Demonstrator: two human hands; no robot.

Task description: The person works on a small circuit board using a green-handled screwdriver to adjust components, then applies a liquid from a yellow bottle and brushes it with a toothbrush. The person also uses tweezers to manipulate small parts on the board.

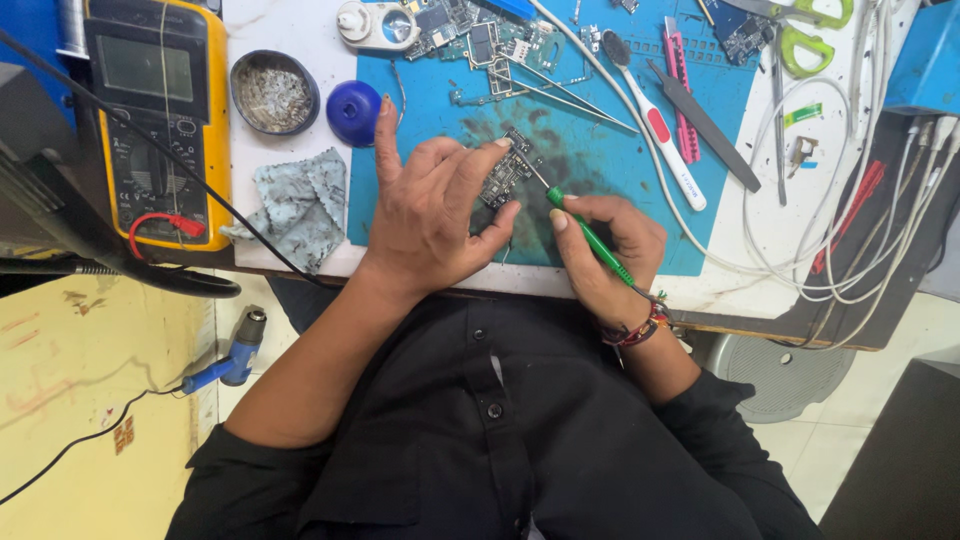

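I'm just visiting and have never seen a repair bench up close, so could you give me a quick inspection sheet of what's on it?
Surface: blue work mat, darkly smudged in the middle, on a white bench.
Job's things: small circuit board pinched by the left hand; green-handled tool in the right hand, tip at the board.
Clutter: tweezers, toothbrush, green scissors, grey rag, blue cap, dish of bits.
Grippers: both hands closed on their items.
Cables: white cables bundled at the right; black lead crosses the yellow multimeter.
Surroundings: blue hot-air tool on the floor.
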